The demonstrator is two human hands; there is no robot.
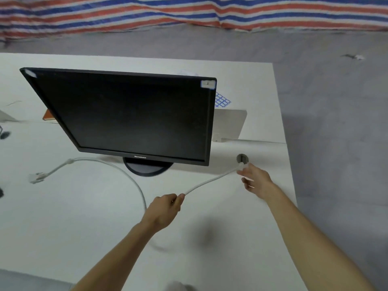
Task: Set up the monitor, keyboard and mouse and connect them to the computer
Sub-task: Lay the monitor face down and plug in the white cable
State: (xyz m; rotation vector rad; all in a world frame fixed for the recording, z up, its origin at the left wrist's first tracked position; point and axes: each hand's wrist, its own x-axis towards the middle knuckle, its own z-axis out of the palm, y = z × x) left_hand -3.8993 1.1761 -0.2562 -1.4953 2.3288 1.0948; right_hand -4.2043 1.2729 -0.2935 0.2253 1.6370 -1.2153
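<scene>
Left hand (165, 206): pinched cable (210, 181) mid-run.
Right hand (255, 179): gripped plug (241, 165) beside hole (242, 158).
Risk: plug could have snagged on hole's rim.

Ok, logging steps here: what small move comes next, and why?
Probably push the end of the thick white cable down into the round grey desk hole: the right hand holds that end beside it, and the left hand pinches the cable behind.

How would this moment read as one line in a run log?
left hand: pinches white cable | right hand: holds its end at grommet hole | monitor: upright, dark | connector: lying on desk
</scene>
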